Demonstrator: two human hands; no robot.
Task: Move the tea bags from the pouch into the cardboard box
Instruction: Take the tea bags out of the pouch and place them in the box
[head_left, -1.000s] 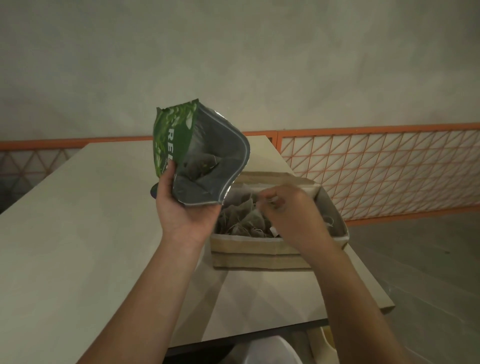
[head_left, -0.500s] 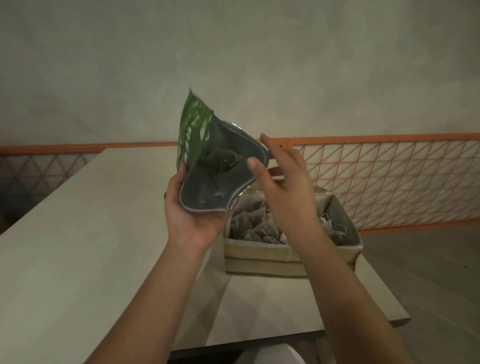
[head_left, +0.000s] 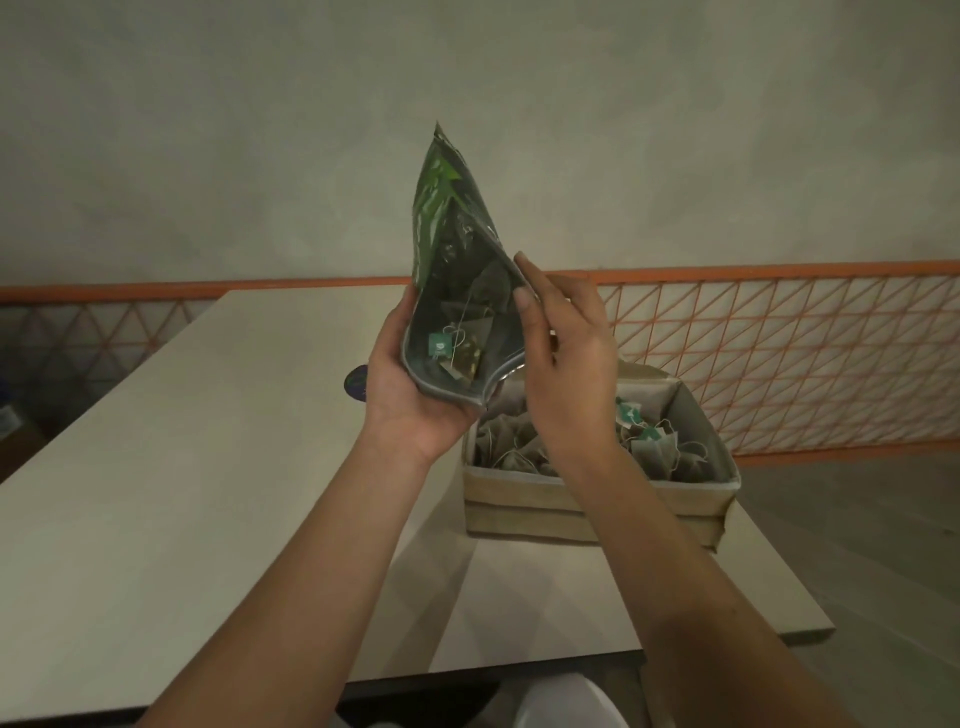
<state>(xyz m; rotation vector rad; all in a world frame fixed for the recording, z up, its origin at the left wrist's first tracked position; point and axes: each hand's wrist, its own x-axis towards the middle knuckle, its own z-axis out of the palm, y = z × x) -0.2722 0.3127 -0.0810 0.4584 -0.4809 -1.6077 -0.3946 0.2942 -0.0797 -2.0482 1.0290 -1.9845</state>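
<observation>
Head view: pouch (head_left: 457, 270) held above cardboard box (head_left: 597, 506).
L hand (head_left: 410, 387) grips pouch; R hand (head_left: 566, 364) fingers spread at its mouth, tea bags (head_left: 465, 348) inside.

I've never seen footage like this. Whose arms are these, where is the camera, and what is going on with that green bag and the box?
There is no machine here: these are a person's two bare arms, filmed by a wide-angle camera worn on their head, looking forward and down. That is why the arms seem to grow out of the bottom of the picture.

The left hand holds up a green pouch with its open mouth facing the camera. Inside you can see a few tea bags, pyramid-shaped with strings and small tags. The right hand is at the pouch's opening, fingers on its edge, with nothing in it.

On the pale table stands an open cardboard box, already holding a heap of the same tea bags. Behind the table runs an orange railing.
</observation>
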